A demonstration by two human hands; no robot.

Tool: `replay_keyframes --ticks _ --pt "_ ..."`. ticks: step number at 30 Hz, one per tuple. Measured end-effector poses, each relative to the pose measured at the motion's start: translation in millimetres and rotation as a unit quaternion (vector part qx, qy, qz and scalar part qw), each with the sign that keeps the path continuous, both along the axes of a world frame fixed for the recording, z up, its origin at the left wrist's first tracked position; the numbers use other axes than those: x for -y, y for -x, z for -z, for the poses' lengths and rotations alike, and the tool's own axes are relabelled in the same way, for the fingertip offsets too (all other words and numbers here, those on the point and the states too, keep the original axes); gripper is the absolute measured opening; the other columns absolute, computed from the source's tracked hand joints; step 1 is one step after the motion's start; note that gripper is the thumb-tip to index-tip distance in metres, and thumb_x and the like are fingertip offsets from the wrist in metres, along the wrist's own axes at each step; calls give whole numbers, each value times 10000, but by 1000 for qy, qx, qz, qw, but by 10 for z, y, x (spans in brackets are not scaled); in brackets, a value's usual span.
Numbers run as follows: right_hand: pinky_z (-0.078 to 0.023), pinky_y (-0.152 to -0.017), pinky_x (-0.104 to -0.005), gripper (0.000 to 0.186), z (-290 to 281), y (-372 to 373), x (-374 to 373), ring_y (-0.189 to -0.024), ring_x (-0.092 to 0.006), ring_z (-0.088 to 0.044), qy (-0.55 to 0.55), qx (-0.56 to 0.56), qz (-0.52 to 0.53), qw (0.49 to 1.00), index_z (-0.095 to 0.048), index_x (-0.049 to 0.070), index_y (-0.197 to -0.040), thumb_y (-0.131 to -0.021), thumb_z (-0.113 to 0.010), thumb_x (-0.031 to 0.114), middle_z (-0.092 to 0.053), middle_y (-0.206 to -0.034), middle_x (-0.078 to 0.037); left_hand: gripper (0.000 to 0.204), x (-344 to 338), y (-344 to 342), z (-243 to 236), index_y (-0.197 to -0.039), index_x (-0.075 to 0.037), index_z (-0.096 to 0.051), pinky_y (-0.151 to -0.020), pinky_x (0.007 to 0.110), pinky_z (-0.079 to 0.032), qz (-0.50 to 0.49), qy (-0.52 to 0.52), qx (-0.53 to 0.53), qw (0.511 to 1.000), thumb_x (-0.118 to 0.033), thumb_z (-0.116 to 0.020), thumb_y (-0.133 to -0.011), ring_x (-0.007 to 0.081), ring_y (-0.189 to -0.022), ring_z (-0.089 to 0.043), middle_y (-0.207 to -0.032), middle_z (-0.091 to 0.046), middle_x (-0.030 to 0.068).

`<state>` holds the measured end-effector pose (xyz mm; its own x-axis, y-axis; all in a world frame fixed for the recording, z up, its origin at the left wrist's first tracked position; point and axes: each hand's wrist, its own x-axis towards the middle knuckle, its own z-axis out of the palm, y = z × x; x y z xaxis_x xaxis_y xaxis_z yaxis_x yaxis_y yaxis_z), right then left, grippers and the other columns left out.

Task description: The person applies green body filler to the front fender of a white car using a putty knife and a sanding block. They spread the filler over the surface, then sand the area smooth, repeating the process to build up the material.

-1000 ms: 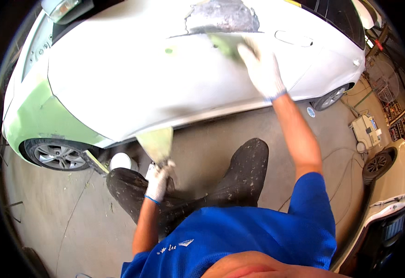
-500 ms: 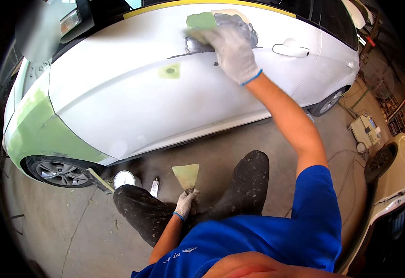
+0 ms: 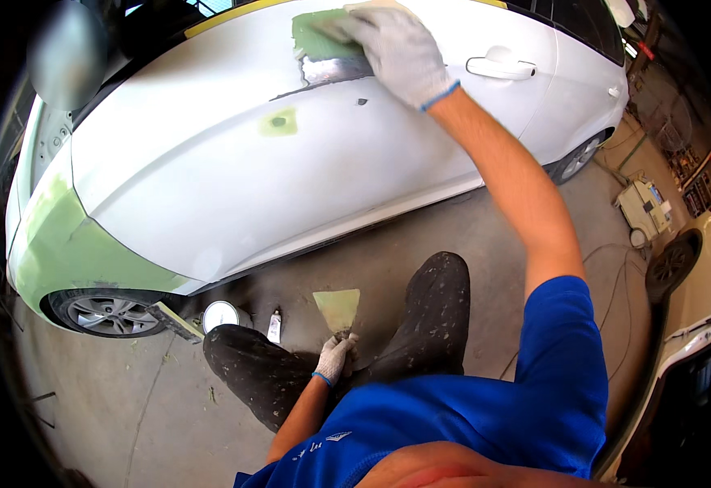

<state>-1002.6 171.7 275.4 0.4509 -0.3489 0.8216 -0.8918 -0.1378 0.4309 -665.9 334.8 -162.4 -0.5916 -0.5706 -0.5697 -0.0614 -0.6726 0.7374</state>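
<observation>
My right hand [image 3: 406, 61], in a white knitted glove, reaches up to the white car door [image 3: 233, 154]. It grips a flat putty spreader [image 3: 332, 31], smeared by motion and partly hidden by the fingers, against a patch of green putty [image 3: 310, 39]. Under that putty shows bare, shiny metal [image 3: 332, 70]. Low between my knees, my left hand [image 3: 335, 358], also gloved, is closed round the handle of a wide putty knife [image 3: 338, 309]. Its blade points up, coated in light green putty. A smaller green filler spot [image 3: 279, 121] with a dark centre sits lower on the door.
On the floor by the front wheel [image 3: 111, 312] stand a round can [image 3: 221, 314] and a white tube [image 3: 275, 325]. A long flat board [image 3: 178, 323] leans there. The door handle [image 3: 502, 68] juts out at right. A wheeled machine [image 3: 643, 210] and another vehicle [image 3: 701, 281] stand farther right.
My right hand has swept the spreader over the door, and green putty now covers more of the upper bare metal. My left hand still holds the putty knife low. The view has shifted slightly.
</observation>
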Motion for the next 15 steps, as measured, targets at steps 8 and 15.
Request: replay_keyframes --ticks 8,15 --pt "-486 -943 -428 397 757 121 -162 -1100 -305 -594 -22 -17 8 1000 -687 194 -1222 -861 -586 64 -633 -1125 -87 154 36 76 -171 -1074 -93 -637 -364 294 -376 12 -8 44 999 -198 -629 -961 152 -396 -479 -678 -596 52" --pt "-496 -922 -429 379 -71 459 -9 -1039 -294 -627 -10 41 48 998 -692 187 -1200 -842 -619 87 -647 -1147 -60 186 36 121 -137 -1121 -95 -638 -351 297 -377 53 -29 44 997 -199 -600 -971 146 -382 -467 -682 -611 58"
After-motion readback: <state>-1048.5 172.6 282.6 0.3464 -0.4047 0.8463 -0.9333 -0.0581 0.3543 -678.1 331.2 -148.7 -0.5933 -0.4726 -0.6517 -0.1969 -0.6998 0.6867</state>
